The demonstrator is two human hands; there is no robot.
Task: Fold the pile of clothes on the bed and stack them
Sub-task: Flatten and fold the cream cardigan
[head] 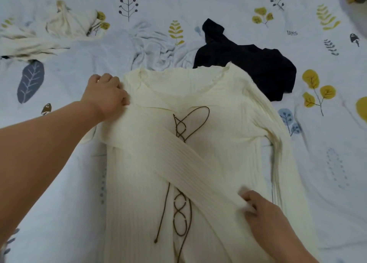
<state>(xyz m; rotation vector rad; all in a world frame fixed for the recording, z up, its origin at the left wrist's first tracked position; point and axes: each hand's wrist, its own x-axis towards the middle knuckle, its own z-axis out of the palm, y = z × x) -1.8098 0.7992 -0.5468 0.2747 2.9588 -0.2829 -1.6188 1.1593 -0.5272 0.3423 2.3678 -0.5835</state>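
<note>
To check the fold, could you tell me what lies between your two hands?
In the head view, the cream top's folded sleeve runs diagonally from left hand to right hand, crossing brown lacing.

- The bed [59, 183] wore a pale sheet printed with leaves.
- A cream ribbed top [228, 123] lay flat at its middle.
- A black top [248, 64] lay just beyond it.
- A crumpled cream garment [49, 30] lay far left.

A bedroom in a home: the whole view is a bed covered by a pale blue sheet [327, 163] printed with leaves and twigs, rumpled at the far side, with everyday clothes lying loose on it, a black top [248, 64] among them.
</note>
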